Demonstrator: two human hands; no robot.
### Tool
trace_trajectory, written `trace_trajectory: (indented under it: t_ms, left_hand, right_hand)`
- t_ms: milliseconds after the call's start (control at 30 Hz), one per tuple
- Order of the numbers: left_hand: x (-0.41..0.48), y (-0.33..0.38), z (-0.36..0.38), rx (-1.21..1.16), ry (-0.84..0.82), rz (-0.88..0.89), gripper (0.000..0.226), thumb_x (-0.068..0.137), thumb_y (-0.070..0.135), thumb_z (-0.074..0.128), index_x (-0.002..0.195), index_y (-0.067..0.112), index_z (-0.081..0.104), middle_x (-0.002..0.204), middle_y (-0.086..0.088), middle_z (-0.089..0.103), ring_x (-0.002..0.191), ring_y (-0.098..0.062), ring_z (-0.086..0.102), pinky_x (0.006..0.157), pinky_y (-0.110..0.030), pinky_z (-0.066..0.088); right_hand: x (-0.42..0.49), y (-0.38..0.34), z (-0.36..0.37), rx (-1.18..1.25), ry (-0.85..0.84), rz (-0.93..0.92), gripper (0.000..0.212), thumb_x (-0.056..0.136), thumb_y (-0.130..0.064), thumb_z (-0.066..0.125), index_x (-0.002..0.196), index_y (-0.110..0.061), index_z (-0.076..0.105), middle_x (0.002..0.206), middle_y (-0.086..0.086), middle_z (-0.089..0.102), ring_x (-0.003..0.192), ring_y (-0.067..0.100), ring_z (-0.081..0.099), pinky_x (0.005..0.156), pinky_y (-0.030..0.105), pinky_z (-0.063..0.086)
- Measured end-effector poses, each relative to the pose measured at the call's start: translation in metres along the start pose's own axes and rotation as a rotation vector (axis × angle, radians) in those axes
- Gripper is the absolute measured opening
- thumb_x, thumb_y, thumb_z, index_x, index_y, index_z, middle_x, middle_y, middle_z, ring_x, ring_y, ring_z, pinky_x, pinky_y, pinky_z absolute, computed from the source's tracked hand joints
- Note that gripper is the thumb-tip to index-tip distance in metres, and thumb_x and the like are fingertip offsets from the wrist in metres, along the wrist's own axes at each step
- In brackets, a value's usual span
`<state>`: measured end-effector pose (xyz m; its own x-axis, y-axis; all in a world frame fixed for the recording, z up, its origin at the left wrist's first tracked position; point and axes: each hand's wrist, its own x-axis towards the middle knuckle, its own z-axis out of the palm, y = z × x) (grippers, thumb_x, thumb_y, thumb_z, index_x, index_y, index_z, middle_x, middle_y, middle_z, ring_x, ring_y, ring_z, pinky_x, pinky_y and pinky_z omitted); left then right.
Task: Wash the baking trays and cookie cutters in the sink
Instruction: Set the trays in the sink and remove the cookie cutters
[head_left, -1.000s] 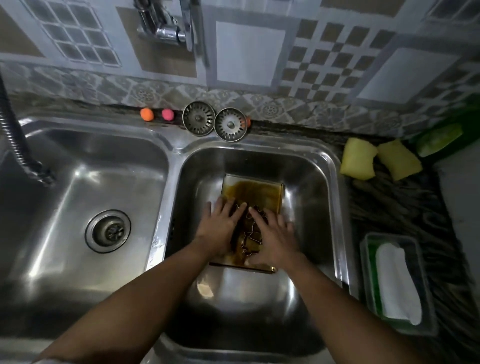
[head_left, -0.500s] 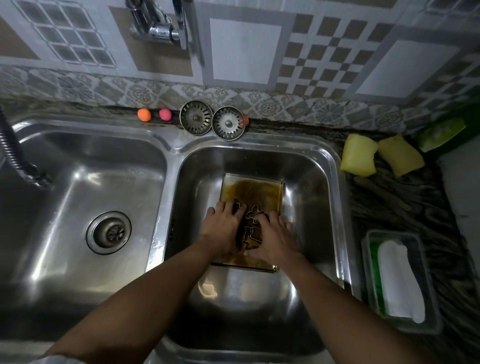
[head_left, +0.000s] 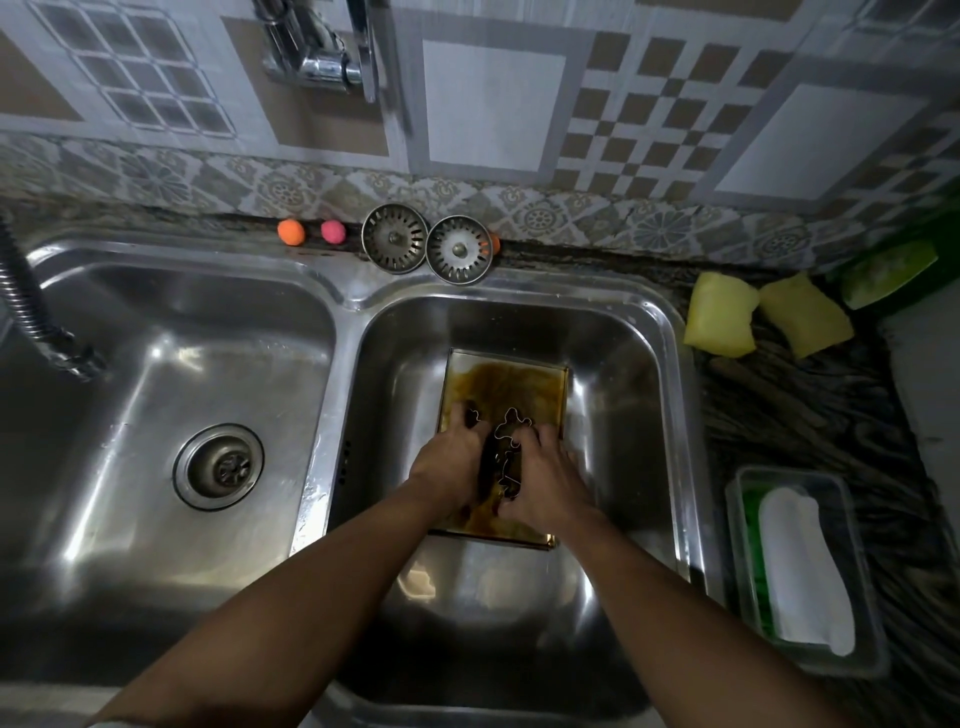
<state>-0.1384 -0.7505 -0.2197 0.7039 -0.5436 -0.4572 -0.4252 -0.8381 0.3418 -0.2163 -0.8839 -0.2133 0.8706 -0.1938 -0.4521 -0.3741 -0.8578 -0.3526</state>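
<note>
Cutters (head_left: 511, 430) in two hands (head_left: 448, 467) (head_left: 546, 483), one tray (head_left: 506, 382)

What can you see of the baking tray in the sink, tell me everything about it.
The baking tray is a shallow rectangular pan, metal by its look, with a low raised rim. Brown, patchy residue coats its floor. It lies flat on the bottom of the right basin, long side running away from the person. The left hand and right hand cover its middle, gripping thin metal cookie cutters over it; whether they touch it cannot be told.
</note>
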Motion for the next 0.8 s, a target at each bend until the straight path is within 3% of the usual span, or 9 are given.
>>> trace_trajectory:
  t_ms: [300, 633, 800]
  left_hand:
    - [0.002, -0.005, 0.003, -0.112, -0.013, -0.001, 0.098, 0.060, 0.019, 0.093, 0.142, 0.024, 0.040, 0.149, -0.006, 0.019, 0.113, -0.032, 0.061, 0.094, -0.037, 0.056]
    - [-0.006, -0.008, -0.002, -0.133, 0.010, 0.037, 0.096, 0.059, 0.016, 0.093, 0.140, 0.022, 0.042, 0.148, -0.005, 0.020, 0.109, -0.029, 0.062, 0.089, -0.034, 0.058]
    - [-0.024, -0.009, -0.001, -0.159, 0.009, 0.044, 0.097, 0.061, 0.022, 0.092, 0.144, 0.021, 0.041, 0.150, -0.002, 0.017, 0.113, -0.026, 0.058, 0.096, -0.031, 0.054]
  right_hand:
    - [0.002, -0.001, 0.000, -0.018, -0.020, 0.011, 0.095, 0.066, -0.038, 0.086, 0.142, -0.028, 0.031, 0.140, 0.001, 0.026, 0.129, 0.025, 0.037, 0.106, 0.041, 0.035]
    - [0.000, -0.005, -0.004, 0.039, -0.004, 0.026, 0.095, 0.064, -0.037, 0.086, 0.143, -0.029, 0.033, 0.140, -0.002, 0.023, 0.129, 0.028, 0.037, 0.104, 0.041, 0.042]
    - [-0.020, -0.005, -0.002, 0.083, -0.036, 0.028, 0.096, 0.061, -0.045, 0.086, 0.141, -0.031, 0.033, 0.141, -0.005, 0.022, 0.129, 0.029, 0.038, 0.103, 0.047, 0.046]
